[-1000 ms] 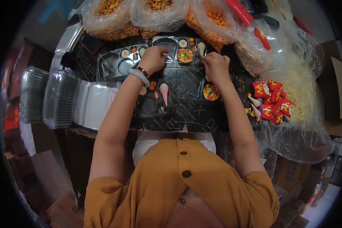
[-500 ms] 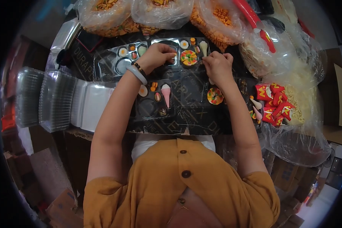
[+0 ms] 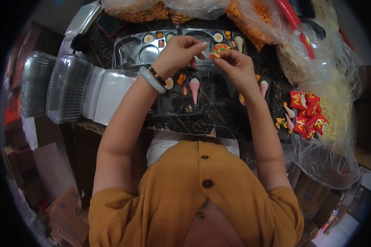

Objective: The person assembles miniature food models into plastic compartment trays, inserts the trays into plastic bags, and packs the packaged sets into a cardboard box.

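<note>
I see R hand [image 3: 234, 66] pinching small red-yellow piece [image 3: 214, 55]; L hand [image 3: 182, 52] nr clear plastic compartment tray [image 3: 125, 54], can't tell grip.

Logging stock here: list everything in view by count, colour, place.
Table: one, black, beneath trays
Trays: at least four, clear, tabletop
Toy eggs: three visible, white, in trays
Toy cones: several, pink or pale, tabletop
Toy pizzas: two visible, multicoloured, partly hidden, tabletop
Small toy foods: many, mixed colours, in trays
Packets: several, red, right
Filled bags: at least three, clear, far edge
Strips: many, cream, right
Tubular item: one, red, far right
Container stacks: several, clear, left
Phone: one, dark, far left
Boxes: several, brown, below tabletop
Bracelets: two, pale and dark, left wrist
Shirt: one, mustard, worn
Left hand: one, bare, above trays
Right hand: one, bare, pinching red-yellow piece
</note>
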Available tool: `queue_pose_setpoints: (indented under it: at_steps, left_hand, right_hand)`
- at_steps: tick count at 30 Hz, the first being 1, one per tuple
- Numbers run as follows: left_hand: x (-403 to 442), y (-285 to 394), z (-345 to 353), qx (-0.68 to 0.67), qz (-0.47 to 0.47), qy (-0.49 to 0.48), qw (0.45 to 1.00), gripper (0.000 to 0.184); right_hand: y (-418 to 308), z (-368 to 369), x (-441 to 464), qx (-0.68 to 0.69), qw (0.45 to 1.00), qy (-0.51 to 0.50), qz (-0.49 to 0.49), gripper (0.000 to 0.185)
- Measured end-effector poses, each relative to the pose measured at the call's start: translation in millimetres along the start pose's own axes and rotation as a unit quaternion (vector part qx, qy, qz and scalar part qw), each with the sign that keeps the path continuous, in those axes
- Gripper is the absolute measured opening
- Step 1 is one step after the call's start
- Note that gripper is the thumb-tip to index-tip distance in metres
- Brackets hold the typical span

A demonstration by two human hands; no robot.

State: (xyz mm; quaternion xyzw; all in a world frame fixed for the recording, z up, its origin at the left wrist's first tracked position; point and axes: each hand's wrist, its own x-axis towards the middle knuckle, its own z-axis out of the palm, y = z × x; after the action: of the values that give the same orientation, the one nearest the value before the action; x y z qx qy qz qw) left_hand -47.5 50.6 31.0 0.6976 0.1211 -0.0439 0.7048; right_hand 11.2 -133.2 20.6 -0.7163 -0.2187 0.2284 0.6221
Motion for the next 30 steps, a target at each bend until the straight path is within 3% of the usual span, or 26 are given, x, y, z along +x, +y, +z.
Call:
queue_pose_setpoints:
  at_steps: [2, 3, 5, 6, 8, 9, 11, 13, 15, 18, 21, 23, 24, 26, 30]
  left_hand:
    - [-19.3, 3.2, -17.9, -0.101, -0.053, 0.052, 0.992, 0.032]
    - [-30.8, 2.4, -26.3, -0.213, -0.079, 0.085, 0.970, 0.037]
    - [-50.0, -10.1, -43.8, -0.401, -0.097, 0.104, 0.905, 0.036]
    - [-66.1, -13.5, -49.7, -0.495, -0.075, 0.053, 0.864, 0.027]
    - [-91.8, -5.2, -37.9, -0.542, -0.088, 0.157, 0.821, 0.023]
    - [-101.7, -22.6, -43.7, -0.562, -0.059, 0.121, 0.816, 0.029]
    - [-118.1, -36.6, -40.7, -0.533, -0.042, 0.111, 0.838, 0.033]
    - [-126.7, -51.7, -42.6, -0.514, -0.022, 0.070, 0.855, 0.035]
    - [-133.3, -57.0, -31.6, -0.399, -0.004, 0.143, 0.906, 0.038]
    - [-136.2, -58.5, -28.5, -0.334, 0.043, 0.157, 0.928, 0.042]
    - [-135.1, -60.7, -24.8, -0.342, 0.067, 0.154, 0.925, 0.045]
    - [-134.0, -63.2, -21.0, -0.357, 0.080, 0.147, 0.919, 0.046]
    - [-133.4, -64.5, -19.1, -0.370, 0.092, 0.142, 0.913, 0.046]
    - [-133.0, -67.1, -16.2, -0.361, 0.101, 0.133, 0.917, 0.048]
    - [-134.1, -65.7, -8.5, -0.283, 0.128, 0.116, 0.943, 0.058]
  right_hand:
    - [-1.2, 11.3, -9.6, 0.019, 1.000, 0.001, 0.015, 0.021]
    - [-0.9, 17.2, -14.4, 0.047, 0.999, -0.003, 0.021, 0.022]
    - [-2.0, 28.1, -21.9, 0.078, 0.997, -0.012, 0.025, 0.022]
    - [-2.3, 33.8, -26.1, 0.086, 0.995, -0.038, 0.019, 0.020]
    - [0.6, 44.1, -30.9, 0.048, 0.996, -0.077, 0.001, 0.018]
    - [0.8, 49.6, -31.6, 0.050, 0.995, -0.085, 0.002, 0.018]
    - [1.5, 60.0, -34.7, -0.072, 0.987, -0.143, 0.028, 0.018]
    - [3.6, 71.8, -36.9, -0.114, 0.983, -0.141, -0.001, 0.017]
    - [1.8, 80.2, -37.9, -0.160, 0.977, -0.135, -0.031, 0.016]
    - [-3.2, 89.0, -39.7, -0.273, 0.948, -0.129, -0.098, 0.011]
    - [6.1, 98.4, -45.2, -0.250, 0.959, -0.052, -0.126, 0.008]
    - [11.5, 99.4, -49.0, -0.376, 0.883, -0.002, -0.281, 0.007]
    - [10.4, 98.8, -51.0, -0.378, 0.882, -0.001, -0.281, 0.007]
    - [8.5, 97.3, -55.2, -0.481, 0.821, 0.006, -0.306, 0.008]
    - [-6.0, 96.1, -55.0, -0.436, 0.845, 0.025, -0.307, 0.006]
